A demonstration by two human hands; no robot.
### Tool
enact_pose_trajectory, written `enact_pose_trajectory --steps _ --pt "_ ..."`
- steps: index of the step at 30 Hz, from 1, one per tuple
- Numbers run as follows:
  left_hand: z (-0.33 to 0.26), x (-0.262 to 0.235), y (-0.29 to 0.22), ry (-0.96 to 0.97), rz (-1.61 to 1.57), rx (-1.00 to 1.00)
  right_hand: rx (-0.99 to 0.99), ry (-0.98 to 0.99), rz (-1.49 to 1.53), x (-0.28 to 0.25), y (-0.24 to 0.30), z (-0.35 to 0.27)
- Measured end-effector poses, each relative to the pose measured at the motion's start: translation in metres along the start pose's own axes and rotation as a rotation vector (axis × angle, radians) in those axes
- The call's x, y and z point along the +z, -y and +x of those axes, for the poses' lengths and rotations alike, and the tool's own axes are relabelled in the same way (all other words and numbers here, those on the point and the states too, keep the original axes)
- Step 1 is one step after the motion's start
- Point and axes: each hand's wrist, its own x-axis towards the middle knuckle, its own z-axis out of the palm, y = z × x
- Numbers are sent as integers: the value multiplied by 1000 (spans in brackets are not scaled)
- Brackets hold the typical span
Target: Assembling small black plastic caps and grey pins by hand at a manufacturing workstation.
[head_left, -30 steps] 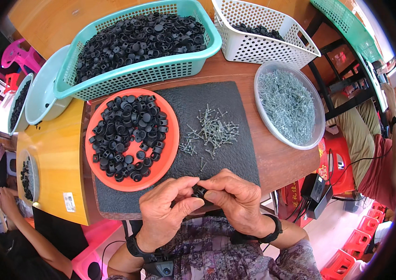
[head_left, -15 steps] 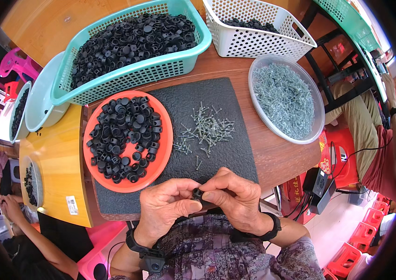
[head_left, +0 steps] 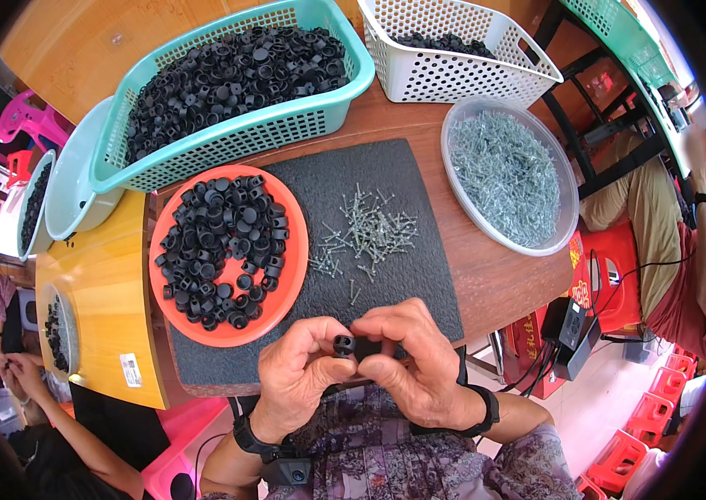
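Observation:
In front of my body, over the near edge of the dark grey mat (head_left: pixel 394 171), my two hands meet. My left hand (head_left: pixel 299 375) pinches a small black plastic fitting (head_left: pixel 344 344) between thumb and fingers, its openings turned up. My right hand (head_left: pixel 419 362) is closed just to the right of it, thumb and fingers curled in; a dark patch shows between them, but what they grip is unclear. Beyond my hands lies a loose pile of small screws (head_left: pixel 374 227). To its left, an orange-red plate (head_left: pixel 297 250) carries many similar black fittings (head_left: pixel 224 212).
A teal basket (head_left: pixel 236 142) full of black parts and a white basket (head_left: pixel 453 77) stand at the back. On the right is a clear round tub of screws (head_left: pixel 507 179). A yellow table (head_left: pixel 103 292) adjoins on the left, where another person's hands (head_left: pixel 24 375) work.
The black fitting has turned so its openings show, and my right fingers have curled further around. One of the two stray screws near my hands is no longer visible.

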Motion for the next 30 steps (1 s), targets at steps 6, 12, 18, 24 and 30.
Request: enact_pose_trajectory --steps 6,12,18,24,30 --pt "-1 1 -1 -12 65 58 -136 114 -77 3 -2 1" --pt "-4 -3 20 -50 203 157 -181 61 -128 11 -2 -1" --pt "2 1 20 -117 455 341 -208 -8 -167 14 -4 -4" --pt "-1 3 1 -127 -92 -45 -226 98 -139 4 0 6" --pt "3 -5 -3 89 -368 -312 -313 240 -276 -7 3 18"
